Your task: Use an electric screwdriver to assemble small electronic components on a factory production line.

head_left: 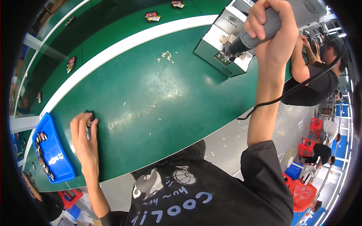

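Observation:
My right hand (pixel 275 32) is wrapped round a grey electric screwdriver (pixel 260 30) with a black cable. The screwdriver's dark nose points down and left into the front of a box-shaped screw feeder (pixel 222 51) on the far right of the green table; the very tip is hard to make out. Over at the left, my left hand (pixel 83 133) rests on the tabletop, its fingers and thumb closed round a small black part (pixel 89 117). Most of that part is hidden by the fingers.
Left of my left hand stands a blue tray (pixel 56 158) holding several small assemblies. Tiny pale pieces (pixel 167 56) lie scattered on the green table (pixel 151 94). Beyond a white rail (pixel 113 43), more small assemblies (pixel 152 16) sit on a green strip. A co-worker (pixel 316 79) sits at right.

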Tool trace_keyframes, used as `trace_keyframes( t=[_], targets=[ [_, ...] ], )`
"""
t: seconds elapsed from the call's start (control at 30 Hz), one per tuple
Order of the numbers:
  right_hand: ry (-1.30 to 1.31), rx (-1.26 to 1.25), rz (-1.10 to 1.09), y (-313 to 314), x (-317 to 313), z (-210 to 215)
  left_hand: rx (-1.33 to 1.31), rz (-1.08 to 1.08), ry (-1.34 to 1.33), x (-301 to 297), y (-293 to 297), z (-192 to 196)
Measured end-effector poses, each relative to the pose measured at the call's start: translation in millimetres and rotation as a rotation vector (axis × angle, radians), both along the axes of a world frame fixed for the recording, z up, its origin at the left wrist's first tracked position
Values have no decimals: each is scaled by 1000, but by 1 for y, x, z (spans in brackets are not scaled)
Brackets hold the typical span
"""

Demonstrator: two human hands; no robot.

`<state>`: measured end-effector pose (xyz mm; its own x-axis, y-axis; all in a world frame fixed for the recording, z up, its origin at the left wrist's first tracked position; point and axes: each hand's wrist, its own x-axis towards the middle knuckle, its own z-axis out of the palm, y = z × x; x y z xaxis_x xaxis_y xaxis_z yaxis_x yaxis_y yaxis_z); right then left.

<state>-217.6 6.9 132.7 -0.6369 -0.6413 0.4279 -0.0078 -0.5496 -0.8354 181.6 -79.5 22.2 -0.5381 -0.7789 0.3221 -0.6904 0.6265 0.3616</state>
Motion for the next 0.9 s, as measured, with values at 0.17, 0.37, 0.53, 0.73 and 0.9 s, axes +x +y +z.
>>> trace_keyframes(
  t=[0.17, 0.37, 0.53, 0.73, 0.9],
  targets=[
    [-18, 76, 321, 10, 31, -14, 92, -70, -82, 15, 42, -4],
    [14, -93, 429, 28, 106, -32, -140, -444, -155, -25, 42, 4],
    [-8, -99, 490, 12, 155, -41, -242, -459, -14, -33, 49, -19],
    [-50, -61, 532, 0, 173, -53, -419, -450, 12, -33, 51, -32],
    [-34, -36, 563, -7, 178, -61, -484, -450, 47, -35, 49, -38]
  ],
)
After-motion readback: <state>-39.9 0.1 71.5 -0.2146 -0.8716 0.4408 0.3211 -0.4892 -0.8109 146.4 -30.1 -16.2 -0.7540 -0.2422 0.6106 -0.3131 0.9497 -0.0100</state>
